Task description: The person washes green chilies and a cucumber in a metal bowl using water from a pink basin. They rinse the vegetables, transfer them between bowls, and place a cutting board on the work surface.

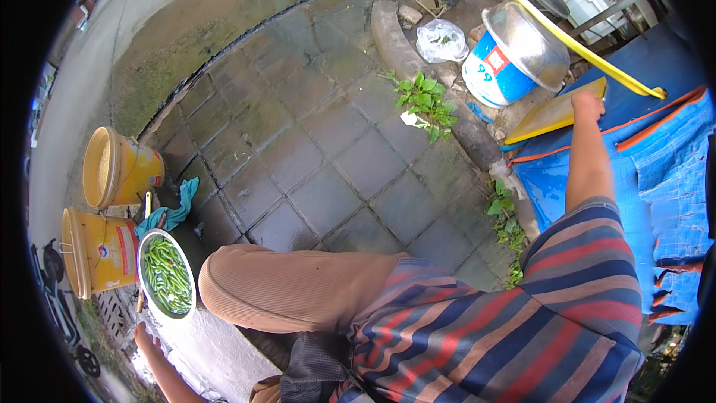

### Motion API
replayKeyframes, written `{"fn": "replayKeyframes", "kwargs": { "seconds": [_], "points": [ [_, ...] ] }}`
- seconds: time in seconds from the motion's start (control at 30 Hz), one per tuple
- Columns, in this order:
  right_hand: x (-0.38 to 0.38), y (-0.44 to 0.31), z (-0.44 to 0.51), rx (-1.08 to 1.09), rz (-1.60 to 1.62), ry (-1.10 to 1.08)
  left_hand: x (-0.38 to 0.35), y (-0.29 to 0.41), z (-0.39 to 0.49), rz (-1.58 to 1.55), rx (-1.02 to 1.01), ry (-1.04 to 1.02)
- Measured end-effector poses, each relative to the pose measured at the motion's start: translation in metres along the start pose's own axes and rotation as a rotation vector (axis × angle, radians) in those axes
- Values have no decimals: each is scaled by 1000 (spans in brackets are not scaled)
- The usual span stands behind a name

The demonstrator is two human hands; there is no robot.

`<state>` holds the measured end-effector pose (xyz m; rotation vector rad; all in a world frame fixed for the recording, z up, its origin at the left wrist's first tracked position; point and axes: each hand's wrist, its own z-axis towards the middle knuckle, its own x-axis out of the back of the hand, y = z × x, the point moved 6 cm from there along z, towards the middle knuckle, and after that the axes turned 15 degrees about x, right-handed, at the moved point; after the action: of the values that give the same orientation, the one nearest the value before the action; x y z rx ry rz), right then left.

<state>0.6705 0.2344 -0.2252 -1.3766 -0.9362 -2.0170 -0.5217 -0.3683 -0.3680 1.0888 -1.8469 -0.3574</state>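
My right hand (588,104) grips the near end of a flat yellow board (551,115), which looks like a cutting board, beside a blue tarp (593,179). At lower left, my left hand (146,338) has its fingers apart and holds nothing. Just above it in the picture stands a round metal basin (190,268) of green chili peppers (166,274), apparently in water. The basin is by my knee (224,285), at the end of a pale concrete slab (224,355). A teal cloth (178,210) lies against the basin's far side.
Two yellow plastic buckets (126,165) stand beyond the basin. At upper right, a metal bowl (531,39) tops a blue-and-white bucket (489,75), near a clear plastic bag (442,41). A yellow hose or pole (559,25) crosses there. Leafy plants (428,102) edge the paved floor (324,179).
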Motion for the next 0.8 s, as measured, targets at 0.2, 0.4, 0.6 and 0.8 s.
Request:
{"fn": "replayKeyframes", "kwargs": {
  "seconds": [0.2, 0.4, 0.6, 0.8],
  "points": [
    [-12, 22, 45, -74, 48, -51, 17, 6, -36, 32, -61, -16],
    [-83, 40, 77, -246, 692, -264, 11, -7, -61, 85, -41, -51],
    [-93, 20, 54, -230, 1108, -240, 23, -21, -62, 77, -74, -159],
    [-49, 19, 34, -213, 1032, -322, 86, -38, -19, 5, -35, -121]
  ]
}}
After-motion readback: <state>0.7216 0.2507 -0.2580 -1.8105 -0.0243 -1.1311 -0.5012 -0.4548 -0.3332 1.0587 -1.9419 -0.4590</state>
